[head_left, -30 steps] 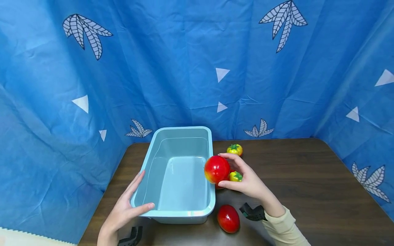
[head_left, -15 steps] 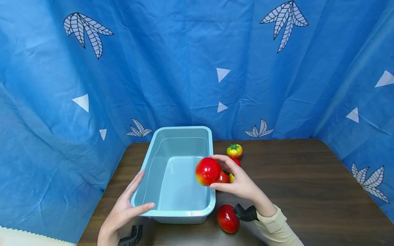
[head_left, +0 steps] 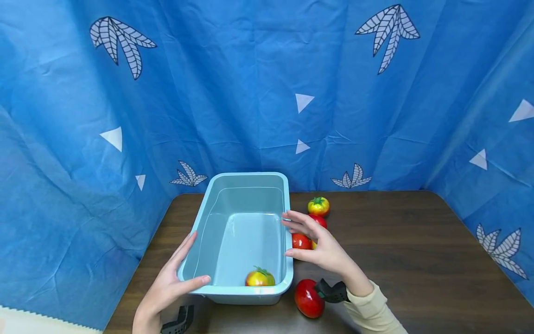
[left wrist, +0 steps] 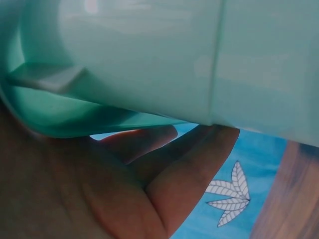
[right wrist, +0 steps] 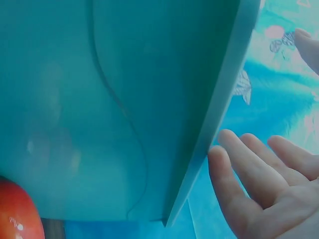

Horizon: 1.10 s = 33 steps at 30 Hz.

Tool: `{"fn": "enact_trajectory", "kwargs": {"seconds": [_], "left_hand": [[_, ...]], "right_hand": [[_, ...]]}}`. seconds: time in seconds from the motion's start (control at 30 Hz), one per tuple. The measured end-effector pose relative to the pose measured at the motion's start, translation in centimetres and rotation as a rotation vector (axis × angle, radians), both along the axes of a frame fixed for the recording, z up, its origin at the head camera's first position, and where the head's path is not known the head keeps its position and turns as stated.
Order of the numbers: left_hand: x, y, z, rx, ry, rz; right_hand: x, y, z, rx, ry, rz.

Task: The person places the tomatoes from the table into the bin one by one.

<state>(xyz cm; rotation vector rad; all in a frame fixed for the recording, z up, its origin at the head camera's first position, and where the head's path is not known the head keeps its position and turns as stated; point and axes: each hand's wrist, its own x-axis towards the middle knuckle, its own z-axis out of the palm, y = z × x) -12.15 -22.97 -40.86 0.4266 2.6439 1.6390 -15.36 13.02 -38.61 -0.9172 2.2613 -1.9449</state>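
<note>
A light-blue plastic basin (head_left: 250,246) stands on the dark wooden table. Inside, near its front right corner, lies a yellow-and-red tomato (head_left: 259,277) with a green leafy top. My left hand (head_left: 168,280) rests at the basin's front left corner, thumb over the front rim and fairly straight fingers along the outer left side. Above the right rim is my right hand (head_left: 319,243), fingers spread and holding nothing. Under and beside it are a red tomato (head_left: 300,241), a red fruit (head_left: 319,220) and a mostly hidden yellow one.
At the back sits a yellow-red tomato (head_left: 319,206) with a green top. A glossy red oval fruit (head_left: 309,299) lies right of the basin's front corner, close to my right wrist strap. A blue patterned curtain (head_left: 267,93) hangs behind the table.
My right hand moved left to the basin's right rim and let go of the tomato, which dropped to the front of the basin. The left hand stayed at the basin's corner.
</note>
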Motion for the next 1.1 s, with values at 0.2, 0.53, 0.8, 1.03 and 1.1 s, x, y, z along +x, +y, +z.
{"fn": "enact_trajectory", "kwargs": {"seconds": [0.2,0.53,0.8,1.03,1.1], "left_hand": [[0.0,0.1,0.2,-0.006,-0.002,0.010],[0.1,0.2,0.1,-0.005,-0.002,0.028],[0.0,0.1,0.0,0.003,0.010,0.016],[0.0,0.0,0.1,0.009,0.000,0.004],[0.0,0.0,0.1,0.006,-0.001,0.005]], "right_hand": [[0.2,0.9,-0.7,-0.079,0.021,-0.031],[0.1,2.0,-1.7,-0.089,0.063,-0.125],[-0.9,3.6,-2.6,-0.064,0.032,-0.205],[-1.4,5.3,-2.7,0.055,0.028,-0.294],[-1.4,5.6,-2.5,0.079,0.040,-0.305]]}}
